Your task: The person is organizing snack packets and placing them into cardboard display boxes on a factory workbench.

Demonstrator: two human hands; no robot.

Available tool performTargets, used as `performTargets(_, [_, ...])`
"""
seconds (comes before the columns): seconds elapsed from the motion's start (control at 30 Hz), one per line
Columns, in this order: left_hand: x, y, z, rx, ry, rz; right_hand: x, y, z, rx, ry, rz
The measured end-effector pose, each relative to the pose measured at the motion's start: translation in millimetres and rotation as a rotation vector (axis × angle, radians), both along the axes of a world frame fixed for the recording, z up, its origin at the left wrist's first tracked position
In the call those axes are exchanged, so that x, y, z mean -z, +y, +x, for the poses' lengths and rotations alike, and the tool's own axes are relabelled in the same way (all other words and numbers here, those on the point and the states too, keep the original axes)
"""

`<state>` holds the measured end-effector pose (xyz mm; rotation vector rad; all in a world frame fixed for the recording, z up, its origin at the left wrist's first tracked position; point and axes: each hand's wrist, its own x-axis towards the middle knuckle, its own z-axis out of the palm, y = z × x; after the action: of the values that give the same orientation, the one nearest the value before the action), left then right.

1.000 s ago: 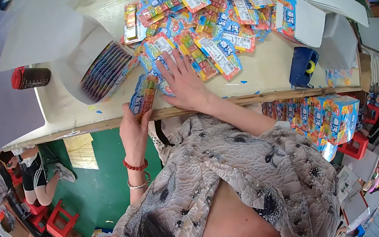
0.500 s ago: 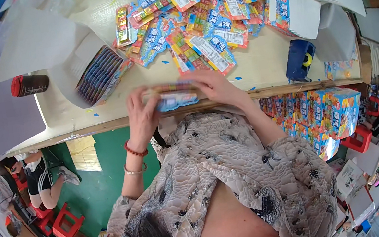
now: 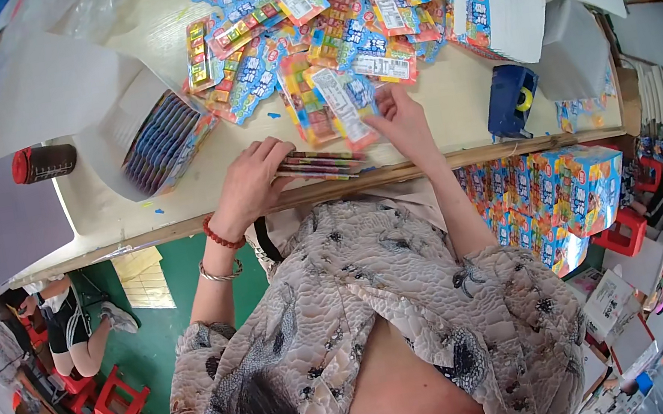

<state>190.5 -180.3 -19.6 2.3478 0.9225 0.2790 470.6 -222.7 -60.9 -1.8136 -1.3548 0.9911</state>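
Near the table's front edge, my left hand [image 3: 246, 187] is closed round a small stack of blister packs [image 3: 321, 165], seen edge-on. To its right, my right hand [image 3: 407, 127] pinches the right edge of a single blister pack [image 3: 344, 108], whose white label side faces up. That pack lies at the near side of a loose pile of colourful blister packs [image 3: 355, 30], with blue cards and rows of red, yellow and green pieces. On the left, an open white box [image 3: 101, 167] holds a tight row of such packs standing on edge.
A dark jar with a red lid [image 3: 44, 162] stands left of the box. At the right are a blue tape dispenser [image 3: 512, 100] and an open printed carton [image 3: 515, 22]. Colourful boxes [image 3: 580, 189] are stacked below the table edge. Red stools [image 3: 121, 401] and another person [image 3: 69, 327] are at lower left.
My hands have moved apart. The left hand keeps the packs, now turned edge-on. My right hand has left them and moved up and right to a pack at the pile's near side.
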Motion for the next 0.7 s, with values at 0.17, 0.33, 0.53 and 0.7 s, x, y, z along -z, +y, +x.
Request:
performTargets(0.17, [-0.3,-14.5,-5.5,-0.030,-0.015,-0.007,-32.8,-3.4,-7.0,-0.047,0.164,-0.005])
performTargets(0.33, [-4.1,-17.6,-3.2,-0.050,-0.006,0.007,-20.3,13.5,12.9,-0.733,-0.270,0.340])
performTargets(0.53, [-8.6,-21.4,-5.0,-0.063,-0.029,-0.021,-31.4,50.7,-22.4,-0.794,-0.887,0.269])
performTargets(0.7, [-6.2,-27.1,-8.3,-0.075,-0.032,-0.077,-22.8,79.8,-28.0,-1.009,-0.863,0.568])
